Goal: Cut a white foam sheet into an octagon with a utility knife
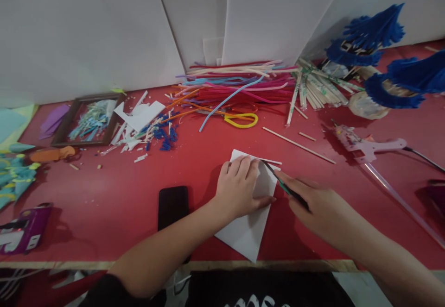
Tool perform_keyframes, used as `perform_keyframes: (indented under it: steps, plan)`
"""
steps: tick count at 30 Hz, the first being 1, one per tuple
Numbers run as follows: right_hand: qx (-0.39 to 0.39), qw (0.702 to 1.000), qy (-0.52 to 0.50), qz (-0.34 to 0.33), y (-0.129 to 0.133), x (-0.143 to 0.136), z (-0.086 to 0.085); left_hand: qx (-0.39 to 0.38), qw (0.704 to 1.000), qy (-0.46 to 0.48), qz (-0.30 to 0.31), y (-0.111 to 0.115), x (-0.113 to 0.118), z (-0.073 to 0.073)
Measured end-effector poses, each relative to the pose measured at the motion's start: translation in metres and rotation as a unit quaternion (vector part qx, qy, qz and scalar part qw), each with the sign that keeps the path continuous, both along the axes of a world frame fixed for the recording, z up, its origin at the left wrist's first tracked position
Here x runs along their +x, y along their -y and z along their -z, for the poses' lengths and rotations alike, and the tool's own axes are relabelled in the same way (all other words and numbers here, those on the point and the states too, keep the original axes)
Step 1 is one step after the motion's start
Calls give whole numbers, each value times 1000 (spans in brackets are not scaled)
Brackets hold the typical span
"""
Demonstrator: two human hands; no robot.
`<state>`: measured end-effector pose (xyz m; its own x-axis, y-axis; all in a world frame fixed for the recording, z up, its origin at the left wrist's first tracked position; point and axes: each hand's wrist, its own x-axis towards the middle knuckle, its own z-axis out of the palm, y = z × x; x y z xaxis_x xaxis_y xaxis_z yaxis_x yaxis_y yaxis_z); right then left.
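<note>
Left hand point(239, 189): we held its fingers slightly spread, pressing the white paper point(245, 233).
Right hand point(314, 205): we curled its fingers around the green-and-black cutter point(285, 187).
White paper: lay before us on the red table point(118, 196).

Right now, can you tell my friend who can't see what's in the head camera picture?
A left hand rests on white paper while the right hand holds a slim black-and-green tool at its edge, on a red table. Beyond lie colorful fuzzy stems and paper scraps. A pale pink glue gun sits to the right.
</note>
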<state>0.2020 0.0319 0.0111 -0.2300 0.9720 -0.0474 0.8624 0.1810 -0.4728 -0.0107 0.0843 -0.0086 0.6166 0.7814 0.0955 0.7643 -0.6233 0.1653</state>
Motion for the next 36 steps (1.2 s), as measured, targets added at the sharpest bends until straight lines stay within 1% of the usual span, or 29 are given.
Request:
perform_keyframes:
  steps: [9,18,29,36]
  plan:
    - [-12,1000,11,3,-1,-2,-1,-4,1000,26,-3,0,-2,7]
    - [-8,1000,20,-7,-3,-1,1,10,999,49,11,-2,-4,12]
    - [-4,999,47,-2,-2,-8,-1,13,998,61,25,-4,-5,12]
    - [-10,999,52,7,3,-7,-3,12,997,70,12,-3,-3,10]
